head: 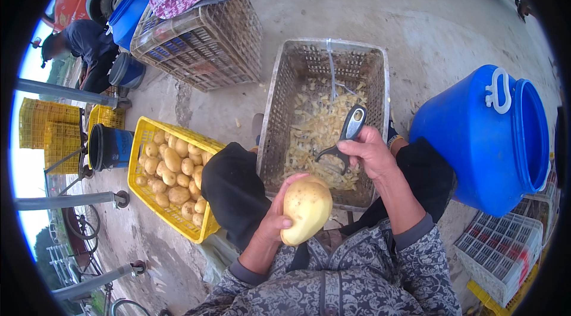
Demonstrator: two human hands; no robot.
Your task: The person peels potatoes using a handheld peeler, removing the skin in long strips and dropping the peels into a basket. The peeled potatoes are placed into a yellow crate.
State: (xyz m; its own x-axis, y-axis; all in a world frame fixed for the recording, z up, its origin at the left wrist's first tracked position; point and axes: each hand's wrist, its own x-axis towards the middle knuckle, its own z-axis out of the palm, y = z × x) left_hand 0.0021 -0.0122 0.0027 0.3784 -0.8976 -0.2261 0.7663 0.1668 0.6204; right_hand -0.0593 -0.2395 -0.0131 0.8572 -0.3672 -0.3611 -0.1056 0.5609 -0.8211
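My left hand [277, 222] holds a large potato [308, 209]; its lower part is pale and peeled, while brownish skin shows near the top. In my right hand [366, 151] is a Y-shaped peeler [350, 130] with a black and grey handle, its blade end pointing down towards the potato but apart from it. Beneath both hands, between the knees, a worn plastic crate [279, 106] contains many potato peelings [308, 124]. To the left of the left knee, a yellow plastic crate [167, 222] is filled with unpeeled potatoes [174, 160].
A blue plastic barrel [464, 142] lies tilted at the right, above grey crates [499, 249]. A large brown crate [200, 43] with a patterned cloth on it stands at the upper left. Beyond are buckets [109, 146], metal poles [67, 201] and a bending person [87, 48].
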